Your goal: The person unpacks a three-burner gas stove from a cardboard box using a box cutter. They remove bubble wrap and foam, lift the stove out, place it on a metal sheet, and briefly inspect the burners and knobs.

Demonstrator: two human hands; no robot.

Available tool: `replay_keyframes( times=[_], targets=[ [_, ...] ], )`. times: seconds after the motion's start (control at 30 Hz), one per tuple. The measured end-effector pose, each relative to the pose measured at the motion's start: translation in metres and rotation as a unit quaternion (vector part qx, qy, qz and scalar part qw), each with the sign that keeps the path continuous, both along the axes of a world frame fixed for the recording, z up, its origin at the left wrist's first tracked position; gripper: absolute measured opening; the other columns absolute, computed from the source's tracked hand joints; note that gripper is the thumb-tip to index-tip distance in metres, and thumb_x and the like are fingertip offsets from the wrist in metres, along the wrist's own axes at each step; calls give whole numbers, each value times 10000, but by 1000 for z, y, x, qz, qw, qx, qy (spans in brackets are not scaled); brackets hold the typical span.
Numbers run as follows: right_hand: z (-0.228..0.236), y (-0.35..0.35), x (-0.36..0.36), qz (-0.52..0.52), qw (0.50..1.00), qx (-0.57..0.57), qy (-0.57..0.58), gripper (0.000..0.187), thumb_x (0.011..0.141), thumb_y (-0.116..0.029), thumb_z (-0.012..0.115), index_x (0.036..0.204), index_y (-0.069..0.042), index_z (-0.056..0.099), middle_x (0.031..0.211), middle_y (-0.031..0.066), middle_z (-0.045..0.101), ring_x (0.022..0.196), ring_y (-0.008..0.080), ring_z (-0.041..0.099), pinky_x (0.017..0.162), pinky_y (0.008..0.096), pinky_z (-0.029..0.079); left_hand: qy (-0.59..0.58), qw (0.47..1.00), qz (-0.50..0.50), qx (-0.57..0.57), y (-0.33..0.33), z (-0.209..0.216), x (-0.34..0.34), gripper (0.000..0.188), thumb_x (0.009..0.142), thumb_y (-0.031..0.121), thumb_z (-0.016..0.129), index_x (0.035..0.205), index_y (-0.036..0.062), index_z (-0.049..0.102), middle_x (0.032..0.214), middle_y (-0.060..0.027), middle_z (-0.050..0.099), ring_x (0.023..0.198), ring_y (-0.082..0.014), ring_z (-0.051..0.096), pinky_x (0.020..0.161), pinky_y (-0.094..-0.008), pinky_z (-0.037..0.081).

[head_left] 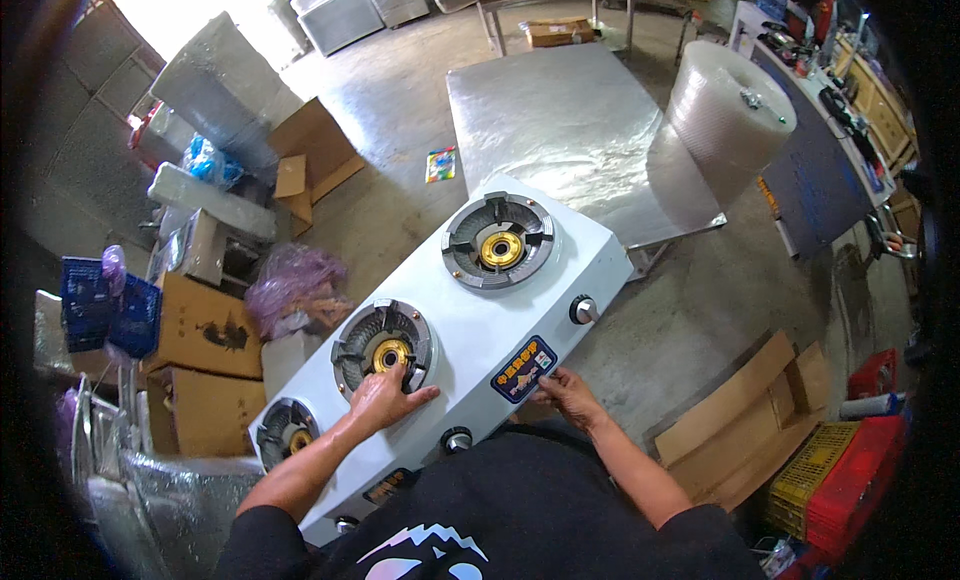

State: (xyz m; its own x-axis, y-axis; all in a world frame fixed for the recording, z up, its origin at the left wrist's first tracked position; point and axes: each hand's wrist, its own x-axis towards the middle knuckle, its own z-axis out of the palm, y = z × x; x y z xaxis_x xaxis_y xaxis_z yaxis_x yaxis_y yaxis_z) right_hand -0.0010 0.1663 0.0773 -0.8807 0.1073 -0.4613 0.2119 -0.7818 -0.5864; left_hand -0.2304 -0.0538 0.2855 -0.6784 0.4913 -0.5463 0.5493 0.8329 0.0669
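A long white gas stove (470,320) with three round burners lies in front of me, tilted from lower left to upper right. My left hand (385,398) rests flat on its top, fingers on the rim of the middle burner (383,345). My right hand (568,392) grips the stove's front edge beside a blue and orange label (522,369). A far burner (498,240) and a near burner (286,432) flank the middle one. Metal control knobs (584,310) sit along the front face.
A steel table (570,130) stands behind the stove with a big roll of bubble wrap (722,120). Cardboard boxes (205,355) and wrapped goods crowd the left. Flat cardboard (750,420) and red and yellow crates (840,470) lie on the concrete floor at right.
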Motion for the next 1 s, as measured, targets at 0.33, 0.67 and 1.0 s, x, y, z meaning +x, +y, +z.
replay_keyframes(
  times=[0.33, 0.67, 1.0],
  targets=[
    [-26, -41, -37, -188, 981, 55, 4, 365, 1018, -263, 645, 1279, -17, 575, 1174, 102, 699, 989, 206, 695, 881, 357, 570, -39, 971, -232, -28, 96, 1, -116, 823, 819, 783, 605, 1164, 37, 640, 1056, -260, 714, 1019, -417, 694, 886, -524, 534],
    [-27, -132, -96, -336, 941, 38, 3, 414, 996, -284, 677, 1314, -40, 574, 1227, 86, 682, 1073, 228, 679, 932, 397, 577, -42, 895, -443, -43, 129, -13, -208, 898, 793, 851, 561, 1108, 14, 647, 1014, -288, 710, 987, -470, 687, 867, -557, 538],
    [-47, -269, -175, -504, 851, 126, -71, 530, 1005, -319, 666, 1419, -19, 527, 1391, 113, 603, 1199, 218, 612, 1010, 389, 526, -75, 786, -612, 41, 113, -52, -258, 962, 766, 799, 653, 1207, -56, 628, 1042, -303, 709, 1035, -467, 682, 908, -509, 534]
  ],
)
